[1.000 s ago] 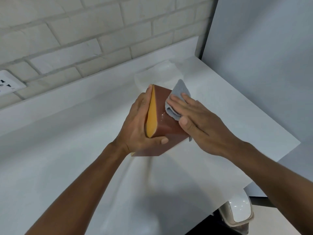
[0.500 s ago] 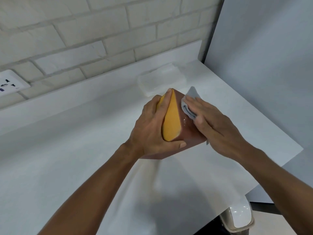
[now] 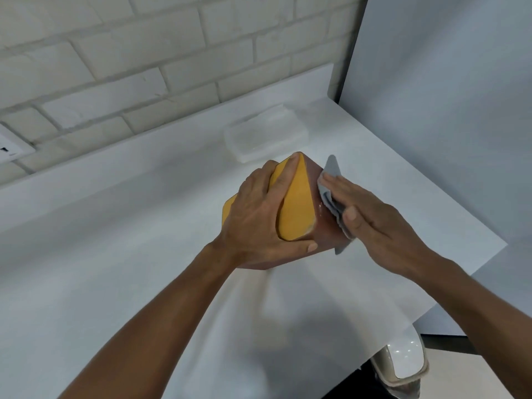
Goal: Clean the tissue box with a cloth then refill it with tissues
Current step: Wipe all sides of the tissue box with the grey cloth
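Note:
The tissue box (image 3: 299, 208), brown with a yellow-orange face, is tilted on one edge on the white counter (image 3: 115, 283). My left hand (image 3: 259, 223) grips it from the left, fingers over the yellow face and thumb on the near side. My right hand (image 3: 371, 220) lies flat against the box's brown right side and presses a folded grey cloth (image 3: 331, 182) onto it. A clear pack of white tissues (image 3: 264, 136) lies on the counter just behind the box, near the wall.
A white brick wall (image 3: 144, 53) backs the counter, with a socket (image 3: 11, 148) at the far left. A grey panel (image 3: 446, 96) closes the right side. The counter's right edge drops off; a white bin lid (image 3: 406, 361) sits below it.
The box has tipped further, so more of the yellow face shows. My right hand and the cloth have slid along the brown side. The view has shifted slightly.

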Available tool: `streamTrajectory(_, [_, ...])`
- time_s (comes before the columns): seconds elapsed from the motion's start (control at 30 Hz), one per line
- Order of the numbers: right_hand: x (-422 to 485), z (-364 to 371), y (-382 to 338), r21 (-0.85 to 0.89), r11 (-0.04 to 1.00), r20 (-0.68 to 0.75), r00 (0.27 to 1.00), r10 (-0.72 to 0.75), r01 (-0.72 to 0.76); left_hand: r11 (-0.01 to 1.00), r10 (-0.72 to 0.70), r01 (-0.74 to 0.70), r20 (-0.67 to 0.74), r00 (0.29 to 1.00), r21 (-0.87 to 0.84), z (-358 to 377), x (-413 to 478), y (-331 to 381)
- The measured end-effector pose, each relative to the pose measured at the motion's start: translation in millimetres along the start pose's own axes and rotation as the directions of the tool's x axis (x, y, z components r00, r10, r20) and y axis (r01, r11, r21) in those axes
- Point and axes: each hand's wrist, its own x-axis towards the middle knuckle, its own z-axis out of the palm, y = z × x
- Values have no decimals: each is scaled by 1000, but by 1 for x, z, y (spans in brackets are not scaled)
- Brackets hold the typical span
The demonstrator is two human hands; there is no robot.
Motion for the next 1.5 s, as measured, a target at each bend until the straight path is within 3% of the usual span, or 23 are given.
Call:
streamTrajectory(0.13, [15, 4, -8, 22, 999, -42, 998, 41, -40, 1000, -2, 2, -25, 1000, -5, 2, 1, 0])
streamTrajectory(0.27, [-2, 11, -11, -10, 996, 4, 996, -92, 92, 999, 27, -29, -55, 998, -44, -3, -4, -10])
streamTrajectory(0.43, [23, 12, -24, -62, 994, 10, 996, -93, 94, 994, 40, -48, -80, 996, -103, -6, -5, -15])
streamTrajectory(0.6, [11, 17, -28, -149, 967, 47, 978, -203, 208, 986, 37, -52, -95, 995, -159, -12, -11, -21])
streamTrajectory(0.77, [33, 11, -27, -116, 991, -1, 998, -67, 66, 982, 21, -38, -92, 996, -183, -12, -10, -19])
streamTrajectory(0.93, [3, 20, -22, -232, 959, 9, 986, -166, 164, 968, 44, -73, -124, 991, -239, -13, -11, -26])
streamTrajectory(1.1, [27, 16, -28, -183, 981, 7, 998, -63, 63, 971, 20, -51, -132, 991, -234, -13, -9, -20])
streamTrajectory(1.23, [4, 20, -28, -268, 942, 23, 979, -203, 202, 966, 40, -76, -150, 988, -248, -14, -12, -28])
streamTrajectory(1.5, [-16, 29, -29, -179, 971, 14, 987, -159, 159, 962, 24, -71, -181, 983, -262, -12, -12, -26])
